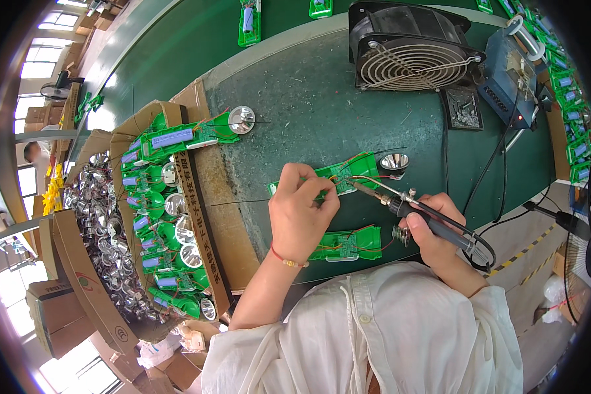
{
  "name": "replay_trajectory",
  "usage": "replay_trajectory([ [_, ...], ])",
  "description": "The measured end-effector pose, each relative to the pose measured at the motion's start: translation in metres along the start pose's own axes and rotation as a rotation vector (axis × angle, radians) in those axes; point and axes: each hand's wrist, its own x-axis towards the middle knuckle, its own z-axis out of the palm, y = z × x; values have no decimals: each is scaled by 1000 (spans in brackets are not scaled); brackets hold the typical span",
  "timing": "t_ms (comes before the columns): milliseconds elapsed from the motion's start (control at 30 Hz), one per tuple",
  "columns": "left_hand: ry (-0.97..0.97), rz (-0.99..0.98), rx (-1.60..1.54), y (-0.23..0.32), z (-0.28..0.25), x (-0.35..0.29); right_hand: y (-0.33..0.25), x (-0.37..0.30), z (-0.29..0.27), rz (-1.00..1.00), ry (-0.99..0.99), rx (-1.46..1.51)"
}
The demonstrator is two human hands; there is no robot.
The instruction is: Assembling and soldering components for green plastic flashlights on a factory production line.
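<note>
My right hand (433, 226) is closed round the dark handle of a soldering iron (450, 235), which has a thin metal feed tube along it. The iron's tip meets or nearly meets a small circuit board (343, 177) in a green plastic housing (368, 164). Over the same housing my left hand (302, 210) is closed in a pinch; what its fingertips hold is hidden. Thin wires run from the housing to a silver reflector cup (395, 161) at its right end. Nearer to me lies a second green housing (364, 244), with another lamp part (401, 235) beside it.
At left, a cardboard box (200, 230) carries green housings with purple cells and reflectors; another holds loose reflectors (98, 223). A black fan (414, 62) stands at the back, beside a blue soldering station (505, 85) with cables and a small tray (465, 110). Green housings (571, 111) line the right.
</note>
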Motion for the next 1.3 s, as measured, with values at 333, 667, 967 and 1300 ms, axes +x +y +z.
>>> replay_trajectory([
  [333, 12, 39, -10, -1, -1, 1, 2, 0, 5, -16, 20, 10],
  [667, -22, 31, -21, -1, -4, 3, 6, 2, 6, -9, 21, 43],
  [967, -76, 0, -31, 0, -8, 4, 3, -2, 2, -16, 58, 105],
  [1300, -52, 77, -57, 2, -4, 8, -3, -10, -13, -30, 131, 131],
])
